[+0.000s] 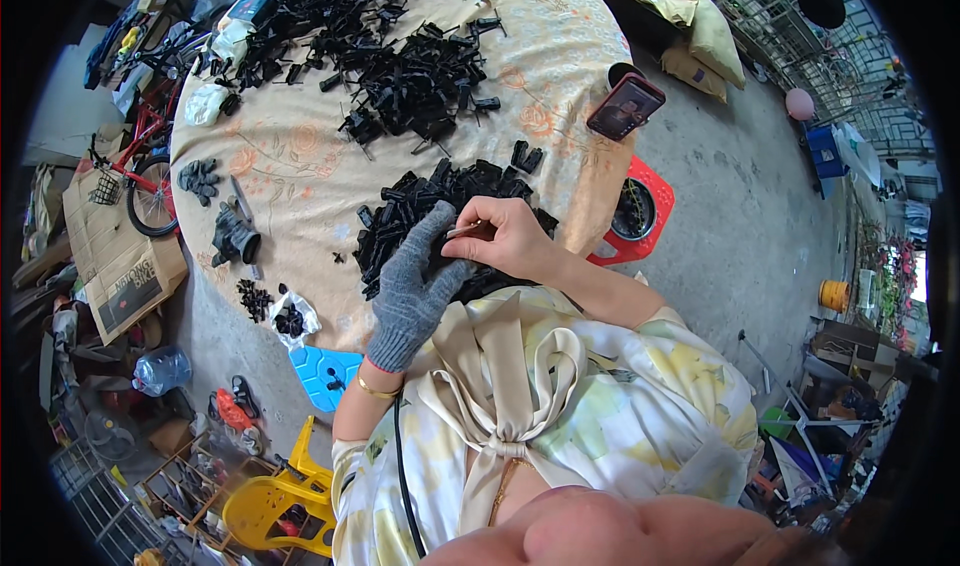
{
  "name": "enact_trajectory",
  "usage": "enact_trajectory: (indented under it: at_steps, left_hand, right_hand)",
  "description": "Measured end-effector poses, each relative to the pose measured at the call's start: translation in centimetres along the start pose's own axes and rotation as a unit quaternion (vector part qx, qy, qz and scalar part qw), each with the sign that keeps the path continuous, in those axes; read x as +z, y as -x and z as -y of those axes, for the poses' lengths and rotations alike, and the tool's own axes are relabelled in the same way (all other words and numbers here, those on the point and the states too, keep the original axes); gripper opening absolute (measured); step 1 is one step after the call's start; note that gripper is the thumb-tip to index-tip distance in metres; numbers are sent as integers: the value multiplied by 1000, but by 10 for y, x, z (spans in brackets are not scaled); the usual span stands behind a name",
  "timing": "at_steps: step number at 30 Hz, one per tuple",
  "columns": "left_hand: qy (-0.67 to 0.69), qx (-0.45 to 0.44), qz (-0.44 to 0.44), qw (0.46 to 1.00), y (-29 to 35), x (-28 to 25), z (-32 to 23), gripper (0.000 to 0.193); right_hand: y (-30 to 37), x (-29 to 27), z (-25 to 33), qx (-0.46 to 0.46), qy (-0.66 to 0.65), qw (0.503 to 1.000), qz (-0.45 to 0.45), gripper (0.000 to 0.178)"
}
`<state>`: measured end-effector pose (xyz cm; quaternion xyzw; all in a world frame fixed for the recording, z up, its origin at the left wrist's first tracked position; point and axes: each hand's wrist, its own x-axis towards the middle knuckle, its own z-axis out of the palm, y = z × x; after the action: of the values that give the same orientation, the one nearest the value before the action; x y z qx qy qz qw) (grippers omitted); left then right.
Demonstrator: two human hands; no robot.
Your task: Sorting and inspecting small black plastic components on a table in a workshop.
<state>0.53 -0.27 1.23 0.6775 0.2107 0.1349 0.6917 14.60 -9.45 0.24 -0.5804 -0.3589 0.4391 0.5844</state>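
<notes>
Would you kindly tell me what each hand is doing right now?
Left hand: gloved; whether it is gripping anything cannot be told.
Right hand: closed, pinching a small pale piece.

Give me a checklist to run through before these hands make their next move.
1. Left hand covered: ok, it wears a grey knitted glove.
2. Right hand covered: not ok, it is bare.
3. Small piece at the right fingertips identified: cannot tell, the fingers mostly hide it.
4. Black parts close by: ok, the near pile lies right around the hands.
5. Phone away from the near pile: ok, it is at the table's right edge.
6. Left hand's grip on a part: cannot tell, its palm side is hidden.
</notes>
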Motion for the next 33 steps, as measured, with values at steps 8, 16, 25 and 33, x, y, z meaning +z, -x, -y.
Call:
enact_trajectory:
  at_steps: [8, 16, 25, 33]
  left_hand:
    - [28, 19, -48, 998, -12, -10, 26, 49]
    - [48, -7, -53, 997, -11, -7, 17, 47]
    - [-156, 152, -103, 970, -8, -4, 12, 40]
    - [-297, 190, -93, 931, -14, -5, 17, 39]
  right_hand:
    - [1, -6, -11, 31, -7, 999, 14, 16]
    - [1, -3, -7, 7, 37, 999, 6, 14]
    - [5, 5, -13, 1, 50, 999, -4, 13]
    - [-1, -3, -33, 78, 2, 996, 37, 14]
